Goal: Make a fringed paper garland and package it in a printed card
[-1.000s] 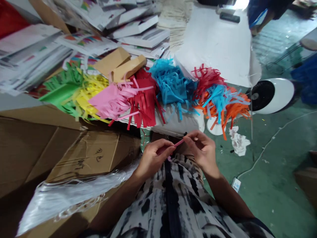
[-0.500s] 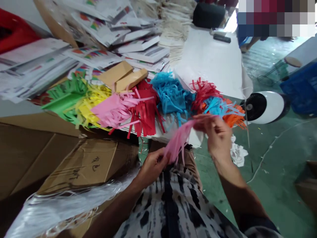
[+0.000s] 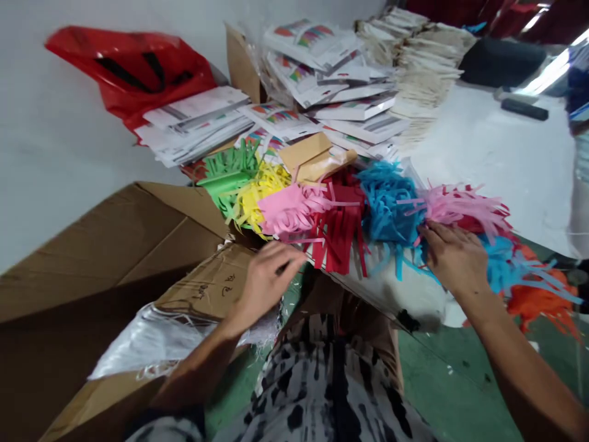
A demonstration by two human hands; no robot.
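The person's right hand [image 3: 453, 258] rests at the right of the frame, with fingers a little apart, touching a blue paper fringe [image 3: 389, 209] just below a pink paper fringe [image 3: 464, 205]. The left hand [image 3: 269, 282], with fingers loosely together, holds nothing; it is near a red paper fringe [image 3: 338, 236], above a cardboard box [image 3: 202, 288].
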